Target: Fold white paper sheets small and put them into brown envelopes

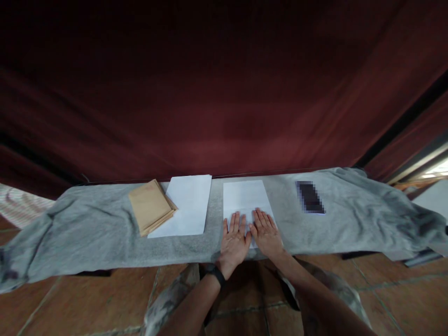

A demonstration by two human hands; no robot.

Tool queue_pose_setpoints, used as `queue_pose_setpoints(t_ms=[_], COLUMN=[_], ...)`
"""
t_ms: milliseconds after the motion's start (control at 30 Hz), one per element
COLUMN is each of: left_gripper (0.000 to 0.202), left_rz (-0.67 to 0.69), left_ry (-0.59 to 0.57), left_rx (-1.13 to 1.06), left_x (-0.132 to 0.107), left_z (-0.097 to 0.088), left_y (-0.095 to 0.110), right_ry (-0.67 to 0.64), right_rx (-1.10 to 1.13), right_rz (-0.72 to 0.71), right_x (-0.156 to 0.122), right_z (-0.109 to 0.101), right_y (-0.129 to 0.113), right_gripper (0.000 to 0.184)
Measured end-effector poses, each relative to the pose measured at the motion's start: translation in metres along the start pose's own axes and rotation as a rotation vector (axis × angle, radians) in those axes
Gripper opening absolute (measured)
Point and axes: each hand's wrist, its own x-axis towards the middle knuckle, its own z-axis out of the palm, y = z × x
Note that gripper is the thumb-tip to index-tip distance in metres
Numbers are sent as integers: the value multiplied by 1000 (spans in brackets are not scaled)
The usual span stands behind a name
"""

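Note:
A white sheet of paper [245, 198] lies on a grey cloth [105, 233] that covers a low table. My left hand [234, 240] and my right hand [266, 232] rest side by side, palms down, on the near part of this sheet. The fingers of both are stretched out flat. A dark band sits on my left wrist. Neither hand grips anything.
A stack of white paper [187, 205] lies to the left, with a pile of brown envelopes [151, 206] overlapping its left side. A dark phone-like object [310, 197] lies to the right. A dark red curtain [224, 93] hangs behind the table. Tiled floor lies below.

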Motion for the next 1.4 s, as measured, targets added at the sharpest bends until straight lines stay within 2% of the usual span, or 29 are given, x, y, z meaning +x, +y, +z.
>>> queue_pose_setpoints(t_ms=[267,433,533,633,767,867,1133,1400], left_gripper=[67,62,58,58,57,59,70,63], left_rz=[-125,-213,-177,-82,14,8,58,74], left_ry=[72,122,135,145,98,68,28,76], left_rx=[27,49,41,-4,-65,-69,-35,-35], left_x=[-5,-7,-2,8,20,20,11,10], left_z=[2,9,7,4,7,11,8,6], left_y=[-4,-7,-1,9,17,18,16,9], right_ry=[68,89,79,39,-28,-51,-132,-91], right_rx=[-9,-1,12,40,59,90,189,111], right_rz=[84,95,95,86,97,77,-90,-110], right_x=[-2,-2,-2,-2,2,7,18,9], right_z=[4,9,8,3,-5,-11,-14,-11], right_y=[6,4,4,5,9,10,-6,6], right_gripper=[58,59,60,58,53,54,53,55])
